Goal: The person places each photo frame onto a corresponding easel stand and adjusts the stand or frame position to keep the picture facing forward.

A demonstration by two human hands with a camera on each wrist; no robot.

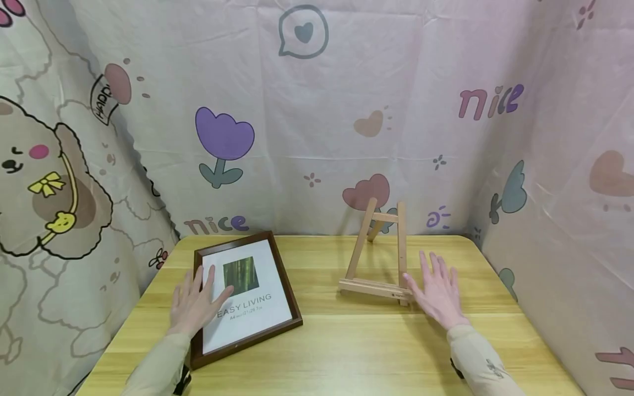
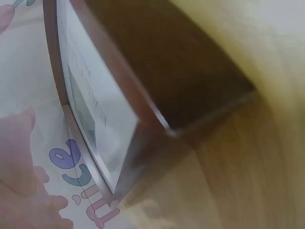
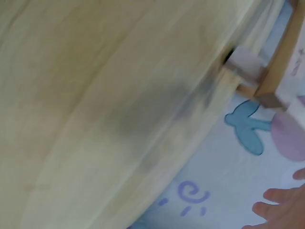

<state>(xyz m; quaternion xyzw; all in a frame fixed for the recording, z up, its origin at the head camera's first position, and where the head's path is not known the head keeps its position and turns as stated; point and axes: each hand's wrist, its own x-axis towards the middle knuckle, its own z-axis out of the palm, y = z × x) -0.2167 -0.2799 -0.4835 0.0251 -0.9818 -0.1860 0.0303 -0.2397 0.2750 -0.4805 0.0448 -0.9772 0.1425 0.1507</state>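
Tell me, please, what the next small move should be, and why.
Probably curl the left hand round the left edge of the framed print: its spread fingers reach over it without gripping, and the print sits apart from the upright easel.

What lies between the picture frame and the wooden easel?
Only bare tabletop separates the picture frame from the wooden easel, as the head view shows.

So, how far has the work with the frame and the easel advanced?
Done: the easel stands upright, rear leg out. In hand: nothing gripped; the left grip is spread over the picture frame, the right grip beside the easel. Remaining: probably putting the frame, flat on the table, onto the easel.
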